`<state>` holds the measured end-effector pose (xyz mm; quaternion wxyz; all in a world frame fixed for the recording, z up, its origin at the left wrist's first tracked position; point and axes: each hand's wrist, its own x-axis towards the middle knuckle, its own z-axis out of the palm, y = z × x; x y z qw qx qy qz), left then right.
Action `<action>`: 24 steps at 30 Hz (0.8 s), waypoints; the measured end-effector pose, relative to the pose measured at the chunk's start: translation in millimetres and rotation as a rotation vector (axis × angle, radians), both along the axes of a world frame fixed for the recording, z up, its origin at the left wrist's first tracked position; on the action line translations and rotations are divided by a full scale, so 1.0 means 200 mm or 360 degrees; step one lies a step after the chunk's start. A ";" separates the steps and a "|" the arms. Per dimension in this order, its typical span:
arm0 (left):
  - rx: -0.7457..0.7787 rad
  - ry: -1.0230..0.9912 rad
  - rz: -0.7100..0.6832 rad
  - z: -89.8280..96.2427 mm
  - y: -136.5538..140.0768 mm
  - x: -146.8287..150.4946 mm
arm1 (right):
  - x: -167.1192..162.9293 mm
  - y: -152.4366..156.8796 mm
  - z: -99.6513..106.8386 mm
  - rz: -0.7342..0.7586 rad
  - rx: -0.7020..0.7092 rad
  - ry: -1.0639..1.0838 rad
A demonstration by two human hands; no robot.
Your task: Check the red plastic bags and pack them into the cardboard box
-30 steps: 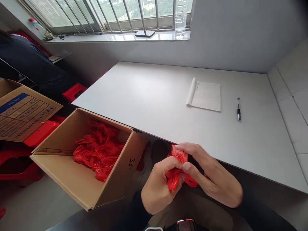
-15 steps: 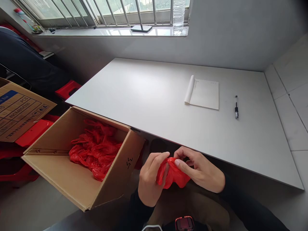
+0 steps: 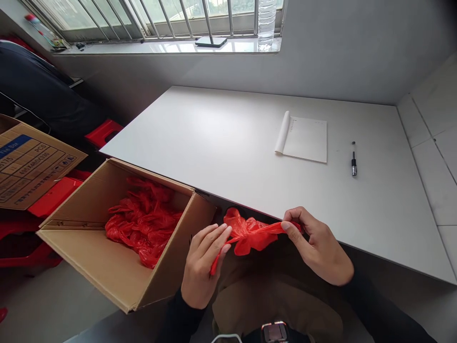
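Note:
A red plastic bag point(image 3: 252, 233) is stretched between my two hands, bunched in its middle, above my lap and just off the table's front edge. My left hand point(image 3: 205, 264) pinches one twisted end, whose tip pokes out below the fingers. The other end is drawn out to the right, gripped between thumb and forefinger of my right hand point(image 3: 317, 245). To the left, an open cardboard box point(image 3: 178, 257) contains a heap of crumpled red plastic bags point(image 3: 143, 224).
On the white table point(image 3: 214, 138) lie a notepad point(image 3: 307, 140) with its cover rolled back and a pen point(image 3: 353, 162). Another printed carton point(image 3: 32, 166) and red stools point(image 3: 103, 133) stand at left, near a person's dark-clothed leg point(image 3: 46, 90). A bottle point(image 3: 266, 24) stands on the windowsill.
My hands have moved apart, left hand to the left and right hand to the right. The bag, gathered between them before, is now pulled out lengthwise with a bunched middle.

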<state>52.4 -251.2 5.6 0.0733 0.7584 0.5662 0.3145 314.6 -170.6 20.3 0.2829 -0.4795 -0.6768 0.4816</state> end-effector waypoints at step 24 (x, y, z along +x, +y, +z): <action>-0.0684 -0.2430 0.0473 0.09 -0.15 0.08 | -0.01 -0.07 -0.08 0.0089 -0.1098 0.0765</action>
